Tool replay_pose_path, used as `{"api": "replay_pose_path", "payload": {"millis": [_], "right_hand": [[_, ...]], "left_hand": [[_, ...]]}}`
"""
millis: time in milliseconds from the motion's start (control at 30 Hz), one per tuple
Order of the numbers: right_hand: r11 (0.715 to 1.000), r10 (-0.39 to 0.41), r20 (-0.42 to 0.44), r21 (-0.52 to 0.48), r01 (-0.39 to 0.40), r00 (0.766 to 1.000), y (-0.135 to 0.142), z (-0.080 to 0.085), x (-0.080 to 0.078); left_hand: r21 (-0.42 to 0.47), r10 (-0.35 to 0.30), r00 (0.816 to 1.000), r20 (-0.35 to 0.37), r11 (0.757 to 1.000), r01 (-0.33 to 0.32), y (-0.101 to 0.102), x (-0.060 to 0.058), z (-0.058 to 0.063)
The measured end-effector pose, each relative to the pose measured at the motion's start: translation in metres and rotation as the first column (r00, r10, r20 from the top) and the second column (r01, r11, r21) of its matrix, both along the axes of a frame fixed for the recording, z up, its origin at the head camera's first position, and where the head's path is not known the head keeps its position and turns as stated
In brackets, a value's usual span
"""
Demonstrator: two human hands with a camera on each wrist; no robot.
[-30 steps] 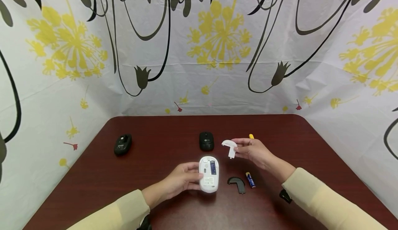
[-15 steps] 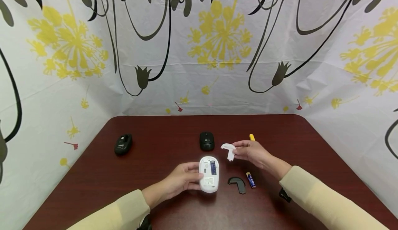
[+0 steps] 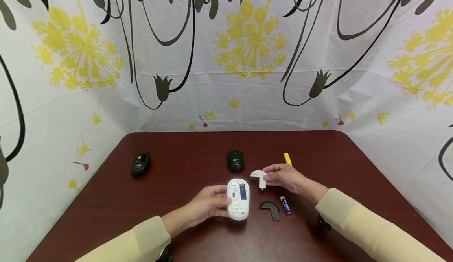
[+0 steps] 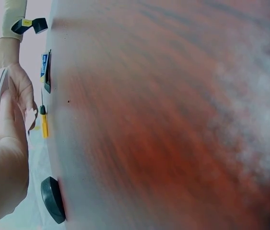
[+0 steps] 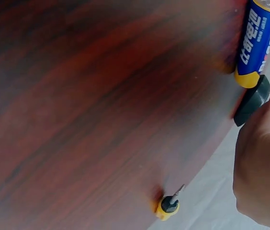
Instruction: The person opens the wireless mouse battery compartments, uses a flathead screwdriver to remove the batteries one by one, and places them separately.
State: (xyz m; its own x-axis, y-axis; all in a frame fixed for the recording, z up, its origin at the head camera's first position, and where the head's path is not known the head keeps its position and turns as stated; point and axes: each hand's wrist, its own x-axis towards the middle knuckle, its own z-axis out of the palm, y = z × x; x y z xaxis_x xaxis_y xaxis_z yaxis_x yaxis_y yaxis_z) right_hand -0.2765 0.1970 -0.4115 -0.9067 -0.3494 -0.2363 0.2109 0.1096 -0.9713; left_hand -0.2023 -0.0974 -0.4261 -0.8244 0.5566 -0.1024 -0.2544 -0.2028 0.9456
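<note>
In the head view my left hand (image 3: 204, 203) grips a white computer mouse (image 3: 238, 209) by its left side, underside facing up. The mouse's battery slot is uncovered, with a dark blue battery (image 3: 243, 191) inside. My right hand (image 3: 284, 178) pinches a white battery cover (image 3: 261, 179) by its edge, just up and right of the mouse. Below that hand lie a dark grey battery cover (image 3: 271, 210) and a loose blue battery (image 3: 285, 205). In the right wrist view the loose battery (image 5: 258, 43) looms close to the camera.
A black mouse (image 3: 235, 161) stands upright behind the white one. Another black mouse (image 3: 140, 164) lies underside up at the far left. Beyond my right hand shows the yellow handle of a screwdriver (image 3: 287, 158), whose metal tip (image 5: 176, 194) appears in the right wrist view.
My right hand has come down and slightly left with the white battery cover, nearer the white mouse. More of the yellow handle shows behind it. The left hand has stayed nearly still.
</note>
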Motion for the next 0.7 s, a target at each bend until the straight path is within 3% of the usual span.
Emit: {"api": "replay_pose_path", "payload": {"millis": [700], "right_hand": [[0.993, -0.015, -0.033, 0.118, 0.019, 0.999, -0.005, -0.014, -0.001]], "left_hand": [[0.002, 0.007, 1.000, 0.004, 1.000, -0.007, 0.000, 0.000, 0.000]]}}
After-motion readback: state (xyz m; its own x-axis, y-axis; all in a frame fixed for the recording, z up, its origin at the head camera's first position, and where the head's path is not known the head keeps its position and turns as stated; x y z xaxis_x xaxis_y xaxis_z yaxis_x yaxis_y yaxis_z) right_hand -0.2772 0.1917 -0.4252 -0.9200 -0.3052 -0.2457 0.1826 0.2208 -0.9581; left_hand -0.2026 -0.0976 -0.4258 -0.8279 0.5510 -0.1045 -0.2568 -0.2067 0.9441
